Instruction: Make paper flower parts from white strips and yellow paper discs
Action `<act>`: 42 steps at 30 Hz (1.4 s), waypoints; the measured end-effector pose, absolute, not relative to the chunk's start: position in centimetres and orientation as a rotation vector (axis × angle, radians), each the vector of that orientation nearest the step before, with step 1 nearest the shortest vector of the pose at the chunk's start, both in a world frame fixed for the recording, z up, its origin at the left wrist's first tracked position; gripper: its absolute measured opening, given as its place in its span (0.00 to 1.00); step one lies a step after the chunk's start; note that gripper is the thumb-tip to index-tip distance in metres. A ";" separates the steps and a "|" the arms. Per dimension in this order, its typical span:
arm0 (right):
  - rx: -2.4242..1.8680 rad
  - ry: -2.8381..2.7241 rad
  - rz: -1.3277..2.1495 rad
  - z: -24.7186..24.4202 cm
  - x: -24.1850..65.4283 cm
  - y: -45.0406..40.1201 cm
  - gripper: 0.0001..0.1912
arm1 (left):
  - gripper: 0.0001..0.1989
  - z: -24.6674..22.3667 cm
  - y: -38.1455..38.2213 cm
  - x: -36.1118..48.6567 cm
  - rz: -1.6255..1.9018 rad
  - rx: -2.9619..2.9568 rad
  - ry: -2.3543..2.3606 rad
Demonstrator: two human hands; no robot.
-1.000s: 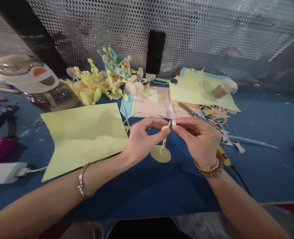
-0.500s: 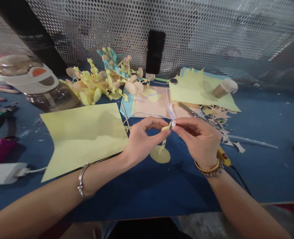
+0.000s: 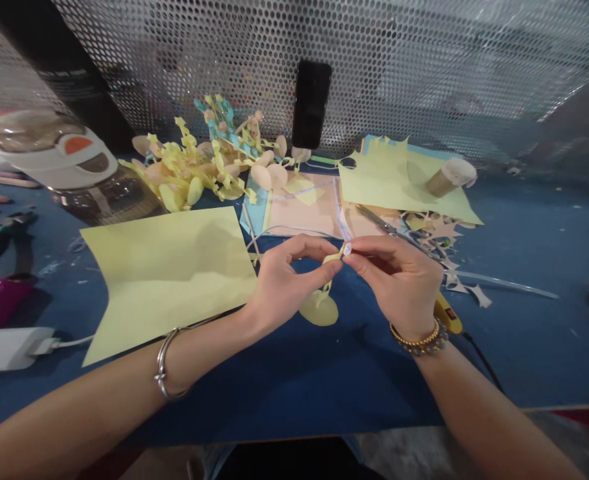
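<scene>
My left hand [image 3: 292, 273] pinches a small yellow foam piece [image 3: 330, 257] between thumb and fingertips. Below it hangs a thin curly yellow strip with a round yellow disc [image 3: 320, 310] at its lower end. My right hand [image 3: 399, 277] is closed on a small whitish piece [image 3: 347, 249], too small to name, pressed against the yellow piece. The two sets of fingertips almost meet, and they hide the exact join. To the left of my left hand lies a large yellow foam sheet [image 3: 174, 280].
Yellow and blue foam decorations [image 3: 199, 163] are heaped behind. A phone [image 3: 312, 105] leans on the perforated metal panel [image 3: 374, 60]. Right of it are yellow sheets [image 3: 374, 177] under a small jar [image 3: 449, 177], scissors [image 3: 387, 227], foam scraps [image 3: 439, 233] and a yellow-handled tool [image 3: 447, 313]. A large bottle [image 3: 74, 160] stands left.
The hanging disc has swung slightly left and up. The whitish piece has shifted a little against the yellow one. Both hands stay almost in place.
</scene>
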State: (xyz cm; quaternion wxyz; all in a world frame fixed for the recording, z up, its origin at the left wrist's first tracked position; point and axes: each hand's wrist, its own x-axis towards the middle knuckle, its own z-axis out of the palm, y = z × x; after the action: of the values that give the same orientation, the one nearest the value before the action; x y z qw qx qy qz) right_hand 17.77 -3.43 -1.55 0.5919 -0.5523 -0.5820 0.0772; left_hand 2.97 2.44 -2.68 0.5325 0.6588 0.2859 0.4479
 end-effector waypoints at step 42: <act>-1.302 -1.362 0.185 -1.6 17.7 -3.5 0.06 | 0.04 -2.5 2.5 2.8 1.074 1.631 0.685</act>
State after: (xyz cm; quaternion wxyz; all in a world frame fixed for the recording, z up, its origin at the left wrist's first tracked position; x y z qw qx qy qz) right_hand 17.72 -3.55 -1.61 0.5843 -0.5582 -0.5838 0.0794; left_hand 2.82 2.47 -2.51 0.5105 0.6777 0.2845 0.4462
